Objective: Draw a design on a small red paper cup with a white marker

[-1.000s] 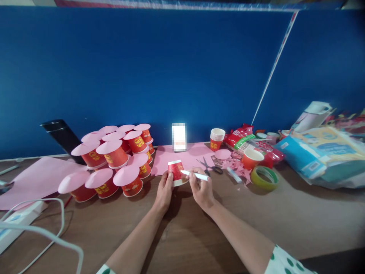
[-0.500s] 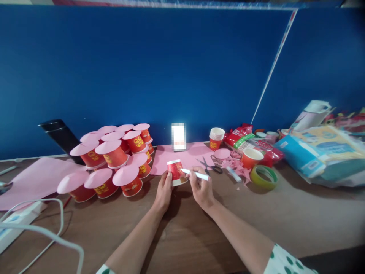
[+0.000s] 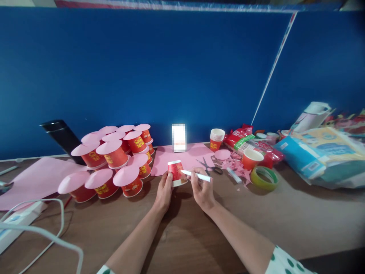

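Note:
My left hand (image 3: pixel 164 190) grips a red paper cup (image 3: pixel 176 172) by its left side, the cup turned upside down with its rim toward me. In my right hand (image 3: pixel 203 190) is a white pen (image 3: pixel 199 176), its tip at the right side of the cup; whether it touches cannot be made out. Behind the cup lies a sheet of pink paper (image 3: pixel 161 160). Scissors (image 3: pixel 209 166) lie spread just beyond my right hand. To the left, several upturned red cups (image 3: pixel 131 188) carry pink paper cones (image 3: pixel 125 175), some stacked in two layers.
On the right are a cup stack (image 3: pixel 216 139), pink scraps (image 3: pixel 238 163), a glue stick (image 3: pixel 234 176), a tape roll (image 3: pixel 264 178), an orange-red cup (image 3: pixel 252 158) and a blue-yellow package (image 3: pixel 316 152). A black bottle (image 3: pixel 64 140), white cable (image 3: pixel 54 238) and power strip (image 3: pixel 19 224) are at left.
The view has shifted very slightly. Both hands keep their hold on the cup and the pen, and the pen has moved only a little at the cup's side.

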{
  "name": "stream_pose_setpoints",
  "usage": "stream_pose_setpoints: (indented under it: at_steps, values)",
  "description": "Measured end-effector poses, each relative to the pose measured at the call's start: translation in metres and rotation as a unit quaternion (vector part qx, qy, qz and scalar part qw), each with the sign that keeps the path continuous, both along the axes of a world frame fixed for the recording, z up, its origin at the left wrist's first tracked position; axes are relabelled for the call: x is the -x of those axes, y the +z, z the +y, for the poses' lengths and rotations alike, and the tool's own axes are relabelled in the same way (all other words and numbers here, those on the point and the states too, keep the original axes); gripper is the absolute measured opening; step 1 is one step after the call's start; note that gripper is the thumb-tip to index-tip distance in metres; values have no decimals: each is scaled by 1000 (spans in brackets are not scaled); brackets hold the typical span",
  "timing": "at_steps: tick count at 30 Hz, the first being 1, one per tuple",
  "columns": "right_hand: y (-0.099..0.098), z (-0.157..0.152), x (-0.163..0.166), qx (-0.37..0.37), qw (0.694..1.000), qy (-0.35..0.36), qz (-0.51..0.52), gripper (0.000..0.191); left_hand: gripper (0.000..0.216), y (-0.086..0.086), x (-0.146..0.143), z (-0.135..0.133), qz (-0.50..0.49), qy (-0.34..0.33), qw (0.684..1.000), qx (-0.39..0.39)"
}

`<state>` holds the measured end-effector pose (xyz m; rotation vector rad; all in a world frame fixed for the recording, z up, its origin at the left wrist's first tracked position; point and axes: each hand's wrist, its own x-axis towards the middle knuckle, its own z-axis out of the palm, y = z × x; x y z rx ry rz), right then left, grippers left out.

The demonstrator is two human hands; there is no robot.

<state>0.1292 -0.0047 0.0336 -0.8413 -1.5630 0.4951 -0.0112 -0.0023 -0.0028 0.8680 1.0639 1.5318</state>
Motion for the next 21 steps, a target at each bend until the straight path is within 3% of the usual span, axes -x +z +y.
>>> stream_pose_setpoints:
  at_steps: [5,14,21]
  values:
    - [1,-1,1,-5,1000,-10,15,21,46,4,-1,0,-36,-3,999,-12]
    - [-8,6,5,-19,991,-64,-119,27,32,11,1,1,-197,28,979,-37]
    - [-16,3,12,24,990,0,-138,27,33,18,1,-3,-237,-9,971,-20]
